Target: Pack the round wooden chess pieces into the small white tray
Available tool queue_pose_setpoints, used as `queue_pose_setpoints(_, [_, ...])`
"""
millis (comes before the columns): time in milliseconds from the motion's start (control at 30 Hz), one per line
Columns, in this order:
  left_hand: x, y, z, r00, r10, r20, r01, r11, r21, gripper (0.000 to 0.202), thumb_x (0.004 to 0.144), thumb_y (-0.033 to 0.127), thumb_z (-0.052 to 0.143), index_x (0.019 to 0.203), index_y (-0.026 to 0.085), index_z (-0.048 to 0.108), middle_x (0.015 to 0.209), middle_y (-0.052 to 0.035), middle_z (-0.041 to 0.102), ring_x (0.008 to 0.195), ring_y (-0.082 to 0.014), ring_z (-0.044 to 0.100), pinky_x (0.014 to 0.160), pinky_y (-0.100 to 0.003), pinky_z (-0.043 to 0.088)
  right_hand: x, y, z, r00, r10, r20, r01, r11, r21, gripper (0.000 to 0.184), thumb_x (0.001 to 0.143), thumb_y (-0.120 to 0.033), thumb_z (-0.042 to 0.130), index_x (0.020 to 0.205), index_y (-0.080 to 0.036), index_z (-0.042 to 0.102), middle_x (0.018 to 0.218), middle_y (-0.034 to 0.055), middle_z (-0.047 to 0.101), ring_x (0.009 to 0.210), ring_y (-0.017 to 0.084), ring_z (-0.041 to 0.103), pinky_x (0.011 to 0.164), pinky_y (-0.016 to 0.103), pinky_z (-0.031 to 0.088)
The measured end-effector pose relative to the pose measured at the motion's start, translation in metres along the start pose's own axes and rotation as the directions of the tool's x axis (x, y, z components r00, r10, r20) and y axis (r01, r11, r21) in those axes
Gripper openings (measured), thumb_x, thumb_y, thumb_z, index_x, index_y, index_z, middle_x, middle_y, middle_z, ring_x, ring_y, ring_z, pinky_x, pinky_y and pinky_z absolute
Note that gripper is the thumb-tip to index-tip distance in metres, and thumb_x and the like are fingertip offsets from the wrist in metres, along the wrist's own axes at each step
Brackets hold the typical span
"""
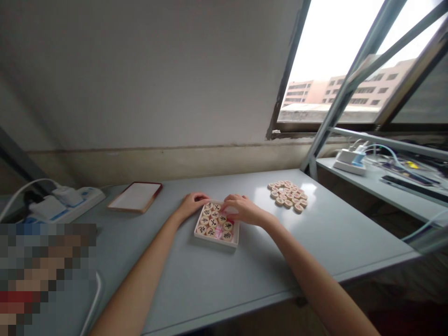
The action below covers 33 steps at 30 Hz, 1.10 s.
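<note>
A square white box (216,241) stands on the desk in front of me, holding several round wooden Chinese chess pieces (213,222) with black characters. Some pink and white lining shows between them. At the box's far left corner, my left hand (191,206) is closed on the rim with bent fingers. My right hand (243,208) reaches over the far right part of the box, its fingers curled down and together at a piece. Those fingertips partly cover the pieces under them.
A cluster of Chinese chess pieces (287,194) lies on the desk (336,233) to the right. The box lid (136,197) rests at the back left, near a power strip (75,205). Wall and window stand behind; a metal post (314,163) rises at the right.
</note>
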<state>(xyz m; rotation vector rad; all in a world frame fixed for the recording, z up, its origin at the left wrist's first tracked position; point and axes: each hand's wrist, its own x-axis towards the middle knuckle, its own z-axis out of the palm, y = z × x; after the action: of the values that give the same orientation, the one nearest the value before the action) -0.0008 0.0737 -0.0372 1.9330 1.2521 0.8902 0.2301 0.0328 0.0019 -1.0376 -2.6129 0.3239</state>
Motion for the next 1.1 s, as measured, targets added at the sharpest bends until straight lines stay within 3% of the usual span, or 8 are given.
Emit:
queue_pose_setpoints(167, [0.0,0.001,-0.001,1.0,0.011,0.017,-0.011,1.0,0.009,0.034,0.068,0.042,0.054,0.082,0.015,0.068,0.083,-0.0057,0.068,0.081,-0.0198,0.059,0.075,-0.028,0.044,-0.002,-0.006,-0.003,1.0,-0.01,-0.017,0.009,0.998,-0.057,0.03,0.068,-0.029,0.067,0.098,-0.033,0.062,0.113,0.0029,0.048,0.101,0.022,0.042,0.083,0.036,0.033])
queue_pose_setpoints(367, [0.0,0.002,-0.001,1.0,-0.003,0.018,0.003,1.0,0.005,0.035,0.067,0.043,0.056,0.082,0.014,0.068,0.082,-0.0062,0.068,0.079,-0.0203,0.059,0.075,-0.028,0.044,-0.001,-0.01,-0.007,0.996,-0.086,0.007,0.086,0.996,-0.033,0.039,0.064,-0.017,0.07,0.097,-0.037,0.063,0.113,0.0009,0.043,0.103,0.021,0.038,0.086,0.034,0.032])
queue_pose_setpoints(567, [0.0,0.002,-0.001,1.0,0.0,0.007,0.0,1.0,0.011,0.034,0.067,0.043,0.055,0.082,0.014,0.068,0.083,-0.0063,0.068,0.08,-0.0203,0.059,0.075,-0.028,0.044,-0.001,-0.01,-0.006,0.994,-0.087,0.06,0.087,0.996,-0.006,0.031,0.066,-0.019,0.069,0.093,-0.034,0.064,0.107,0.0011,0.046,0.097,0.019,0.04,0.083,0.032,0.035])
queue_pose_setpoints(700, [0.0,0.002,-0.002,1.0,0.02,0.019,-0.02,1.0,0.019,0.034,0.069,0.042,0.054,0.081,0.014,0.068,0.082,-0.0063,0.068,0.08,-0.0201,0.059,0.076,-0.028,0.043,0.0,-0.009,-0.001,0.999,-0.049,0.024,0.049,0.999,-0.009,0.024,0.065,-0.023,0.07,0.089,-0.027,0.064,0.104,0.0029,0.048,0.094,0.019,0.041,0.08,0.03,0.037])
queue_pose_setpoints(933, [0.0,0.001,-0.003,1.0,0.012,0.016,-0.012,1.0,0.023,0.034,0.068,0.042,0.055,0.083,0.014,0.068,0.081,-0.006,0.068,0.078,-0.0194,0.059,0.075,-0.027,0.044,0.0,-0.006,-0.003,1.0,-0.011,-0.026,0.01,1.0,-0.012,0.021,0.067,-0.033,0.068,0.087,-0.026,0.065,0.097,0.0031,0.052,0.09,0.018,0.044,0.079,0.031,0.035])
queue_pose_setpoints(1100, [-0.001,0.002,-0.003,1.0,0.0,0.011,0.0,1.0,0.013,0.034,0.067,0.043,0.055,0.082,0.015,0.068,0.08,-0.0059,0.068,0.077,-0.0194,0.059,0.073,-0.027,0.044,-0.002,0.015,-0.013,0.977,0.088,-0.193,-0.069,0.992,0.102,0.02,0.071,-0.032,0.065,0.089,-0.023,0.062,0.089,0.0022,0.056,0.084,0.015,0.048,0.074,0.026,0.037])
